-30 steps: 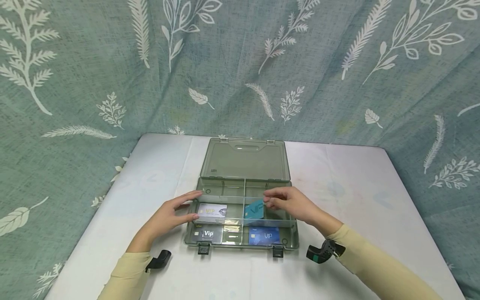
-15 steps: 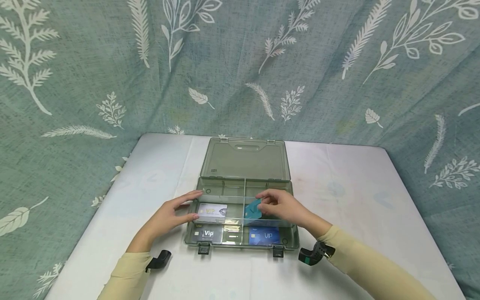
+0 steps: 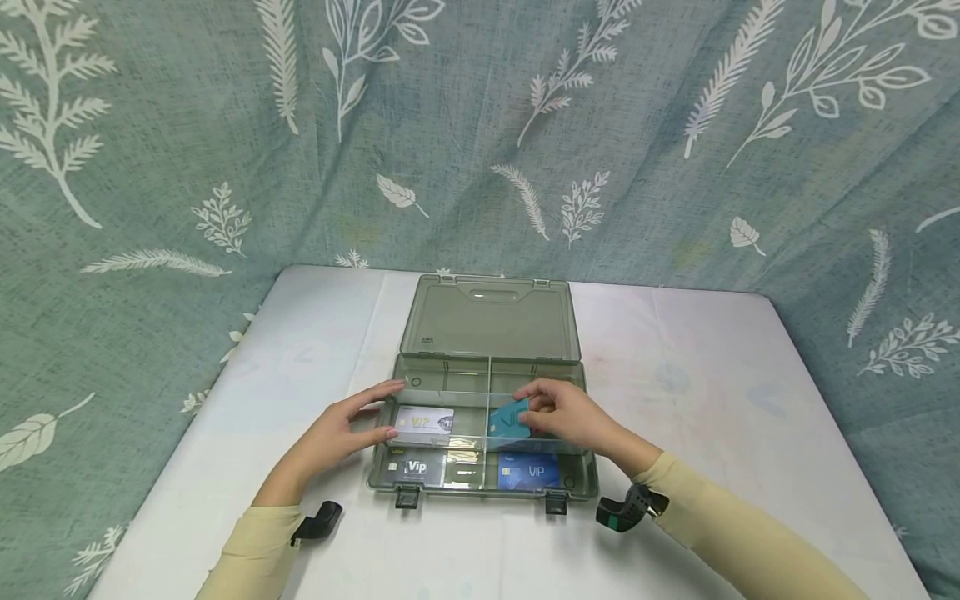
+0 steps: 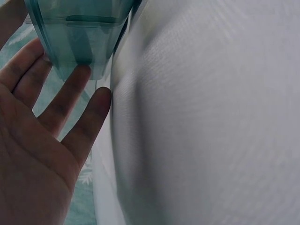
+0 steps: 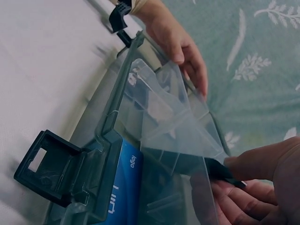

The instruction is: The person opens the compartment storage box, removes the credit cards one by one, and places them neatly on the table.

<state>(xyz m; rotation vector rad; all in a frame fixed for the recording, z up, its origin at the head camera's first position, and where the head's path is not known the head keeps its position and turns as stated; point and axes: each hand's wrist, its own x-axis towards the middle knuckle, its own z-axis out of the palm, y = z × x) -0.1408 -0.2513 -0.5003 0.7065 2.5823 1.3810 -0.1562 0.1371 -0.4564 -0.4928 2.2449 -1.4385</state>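
Note:
A translucent grey-green divided box (image 3: 483,493) lies open on the table. My right hand (image 3: 566,410) pinches the right end of a teal VIP card (image 3: 506,419) between thumb and fingers, inside the middle right compartment. The right wrist view shows that card edge-on and dark (image 5: 222,172) beyond a clear divider (image 5: 176,110). My left hand (image 3: 330,437) rests against the box's left side, its fingers spread; in the left wrist view the fingertips (image 4: 82,72) touch the wall. A white VIP card (image 3: 424,421) lies in the middle left compartment.
The hinged lid (image 3: 491,321) leans back behind the box. A dark Vip card (image 3: 414,469) and a blue VIP card (image 3: 528,472) lie in the front row. Two black latches (image 3: 556,502) jut from the front edge. A patterned cloth (image 3: 480,167) hangs behind the table.
My right hand has moved left and now holds the teal card further in from its right end. The card has shifted only slightly. My left hand keeps its place on the box.

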